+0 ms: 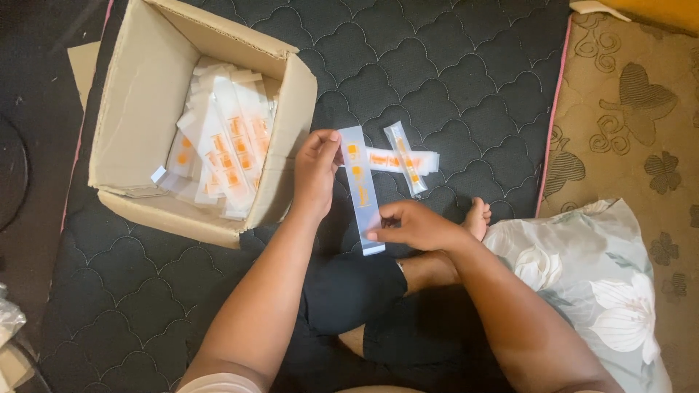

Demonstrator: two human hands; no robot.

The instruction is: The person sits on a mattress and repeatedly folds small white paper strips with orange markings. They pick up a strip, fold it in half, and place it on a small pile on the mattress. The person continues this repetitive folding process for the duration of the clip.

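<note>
**Sachet strip held at both ends, over the lap**

Strip (361,191): long, narrow, clear film with orange print down the upper half. It stands nearly upright between the hands, above the crossed legs and just right of the box (138,109).

Left hand (314,171): pinched on the top end, thumb in front, fingers behind. Right hand (416,227): narrow pinch on the bottom end, fingertips on the right edge near the lower corner. Both hands are closed on the strip and hold nothing else.

Handling, my read:
- Very light. Thin film, so floppy if held by one end only; the two-end grip keeps it flat.
- Film looks glossy, probably slick. Pinch rather than palm it.
- Best grip points are the sealed ends or side margins, away from the printed middle where the contents likely sit.
- Not fragile as such, but it could crease or tear if bent sharply.

Nearby: two more strips (403,161) lie crossed on the dark quilted mattress (466,65), just behind the held one. The box is open and holds a loose heap of the same strips (222,145). A floral pillow (582,276) sits by the right arm.
</note>
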